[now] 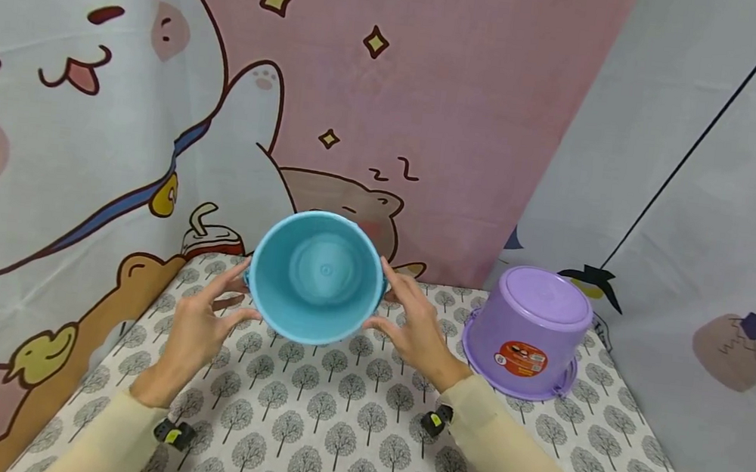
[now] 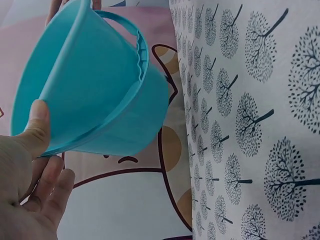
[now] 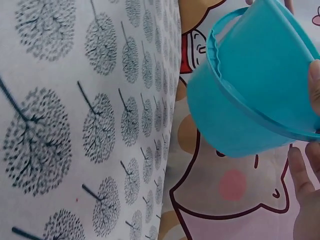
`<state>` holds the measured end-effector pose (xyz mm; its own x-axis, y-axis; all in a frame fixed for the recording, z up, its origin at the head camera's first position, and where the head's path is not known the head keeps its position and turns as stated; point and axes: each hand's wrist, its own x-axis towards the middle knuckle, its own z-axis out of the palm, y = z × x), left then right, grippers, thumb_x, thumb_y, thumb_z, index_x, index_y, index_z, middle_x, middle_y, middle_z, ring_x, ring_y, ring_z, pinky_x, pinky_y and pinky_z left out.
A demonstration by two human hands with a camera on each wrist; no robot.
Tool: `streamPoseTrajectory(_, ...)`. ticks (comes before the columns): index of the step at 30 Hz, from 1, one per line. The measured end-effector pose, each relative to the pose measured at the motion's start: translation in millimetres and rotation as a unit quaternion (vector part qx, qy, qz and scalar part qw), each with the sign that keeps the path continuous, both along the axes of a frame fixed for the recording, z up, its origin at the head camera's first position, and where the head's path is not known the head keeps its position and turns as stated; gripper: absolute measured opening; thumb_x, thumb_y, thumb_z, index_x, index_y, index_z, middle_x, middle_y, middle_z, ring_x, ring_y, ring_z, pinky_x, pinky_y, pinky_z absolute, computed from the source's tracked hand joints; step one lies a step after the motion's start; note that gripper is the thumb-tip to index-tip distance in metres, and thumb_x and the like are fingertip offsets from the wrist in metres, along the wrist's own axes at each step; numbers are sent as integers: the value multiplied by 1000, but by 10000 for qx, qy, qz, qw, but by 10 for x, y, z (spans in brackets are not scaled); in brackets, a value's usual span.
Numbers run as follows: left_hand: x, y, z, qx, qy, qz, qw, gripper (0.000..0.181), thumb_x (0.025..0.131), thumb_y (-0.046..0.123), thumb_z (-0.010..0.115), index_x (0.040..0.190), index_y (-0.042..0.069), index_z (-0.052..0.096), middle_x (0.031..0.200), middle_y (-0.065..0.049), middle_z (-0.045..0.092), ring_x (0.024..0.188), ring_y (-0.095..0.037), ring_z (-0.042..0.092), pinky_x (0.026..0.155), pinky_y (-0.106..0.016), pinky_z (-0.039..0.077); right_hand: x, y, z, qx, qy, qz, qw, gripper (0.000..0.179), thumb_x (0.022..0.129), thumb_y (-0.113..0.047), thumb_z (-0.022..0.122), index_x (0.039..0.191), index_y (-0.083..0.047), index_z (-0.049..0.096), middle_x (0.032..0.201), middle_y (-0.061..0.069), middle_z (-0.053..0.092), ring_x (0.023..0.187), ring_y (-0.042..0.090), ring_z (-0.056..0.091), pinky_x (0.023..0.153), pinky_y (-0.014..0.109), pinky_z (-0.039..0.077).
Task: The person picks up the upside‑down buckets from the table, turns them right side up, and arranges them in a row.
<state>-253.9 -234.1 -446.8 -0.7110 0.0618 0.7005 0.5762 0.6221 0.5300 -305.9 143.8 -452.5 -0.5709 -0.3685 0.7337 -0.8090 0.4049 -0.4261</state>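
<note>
A turquoise bucket (image 1: 319, 280) is held up above the cloth, its mouth tipped toward the head camera so the round inside shows. My left hand (image 1: 195, 325) grips it at the left side, thumb at the rim and the other fingers behind. On the opposite side my right hand (image 1: 416, 335) holds it likewise, thumb low on the rim. In the left wrist view the bucket's handle (image 2: 143, 55) lies folded along the outer wall. The right wrist view also has the handle (image 3: 214, 47) against the wall, with the right fingers (image 3: 300, 172) beneath the rim.
To the right, a purple bucket (image 1: 543, 332) with an orange-red label (image 1: 521, 358) stands upside down. A tree-print cloth (image 1: 320, 413) covers the table. Behind it hangs a cartoon-print curtain (image 1: 430, 119), and pale fabric with bulb drawings (image 1: 729, 351) borders the right side.
</note>
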Motion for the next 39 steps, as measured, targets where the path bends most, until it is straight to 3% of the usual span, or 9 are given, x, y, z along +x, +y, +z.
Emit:
streamPoseTrajectory(3, -37, -25, 14, 67, -156, -7, 9999, 98, 79, -7, 101, 167, 7, 62, 125, -23, 87, 116, -42, 86, 98, -27, 68, -26, -32, 13, 9, -209, -40, 9998, 117, 82, -16, 102, 180, -2, 39, 159, 19, 67, 139, 35, 72, 115, 41, 69)
streamPoseTrajectory(8, -126, -71, 72, 128, -431, -35, 9990, 88, 86, -4, 96, 167, 7, 62, 130, -25, 86, 120, -45, 85, 98, -17, 66, -89, -90, 33, -113, -1066, 94, 9942, 115, 88, -17, 98, 183, -10, 35, 169, 16, 59, 153, 34, 65, 123, 34, 63)
streamPoseTrajectory(9, -143, -79, 86, 118, -490, -30, 9987, 86, 88, -3, 96, 167, 6, 62, 130, -26, 85, 120, -46, 85, 98, -16, 65, -101, -100, 34, -129, -1244, 86, 9921, 114, 89, -19, 98, 184, -12, 34, 170, 15, 58, 155, 34, 64, 125, 37, 62)
streamPoseTrajectory(12, -191, -94, 117, 43, -599, 46, 9982, 82, 92, 1, 93, 168, 6, 61, 129, -26, 85, 120, -48, 84, 97, -29, 70, -139, -140, 33, -97, -1589, -2, 9872, 111, 93, -22, 95, 185, -16, 33, 172, 15, 57, 158, 36, 61, 130, 44, 60)
streamPoseTrajectory(16, -263, -111, 127, -15, -697, 163, 9974, 77, 98, 6, 89, 170, 11, 60, 130, -25, 85, 121, -48, 83, 97, -56, 71, -204, -212, 15, -201, -1923, 89, 9811, 106, 98, -22, 91, 185, -12, 32, 174, 18, 53, 160, 40, 59, 130, 51, 59)
streamPoseTrajectory(21, -354, -151, 113, -80, -758, 249, 9968, 73, 104, 7, 84, 171, 13, 58, 132, -26, 84, 126, -49, 82, 96, -65, 72, -288, -304, -11, -407, -2384, 230, 9701, 101, 102, -24, 87, 186, -15, 31, 180, 18, 47, 165, 41, 55, 132, 54, 58)
streamPoseTrajectory(30, -493, -240, 66, -43, -1033, 338, 9941, 64, 111, 13, 78, 172, 13, 58, 145, -28, 80, 135, -54, 77, 104, -66, 69, -453, -460, -37, -641, -2736, 255, 9594, 98, 105, -35, 83, 185, -12, 31, 177, 15, 51, 163, 39, 58, 131, 48, 58)
streamPoseTrajectory(39, -574, -275, 26, -58, -1321, 392, 9904, 61, 114, 20, 75, 173, 17, 58, 149, -27, 78, 134, -54, 77, 105, -75, 68, -553, -489, -19, -547, -2781, 187, 9588, 95, 107, -35, 81, 185, -13, 32, 174, 18, 53, 163, 38, 59, 134, 48, 56)
